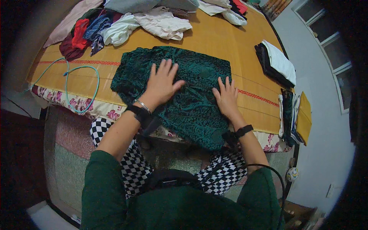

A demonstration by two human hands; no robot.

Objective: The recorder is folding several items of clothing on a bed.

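A dark green and black patterned cloth garment (195, 66) lies spread over the front of the bed, its near end hanging past the mattress edge. My left hand (164, 82) rests on its left half, palm down with fingers apart. On the right edge of the same garment lies my right hand (227, 96), fingers also apart. Neither hand grips the fabric. Both wrists wear black straps, and the left one has a silver bangle too. Part of the cloth is hidden beneath my hands.
A woven mat (247, 72) covers the bed. Loose clothes (123, 28) are heaped at the back left. Folded clothes (279, 61) lie at the right, with more folded pieces (303, 119) at the corner. A light-blue cord (98, 83) loops over the left edge.
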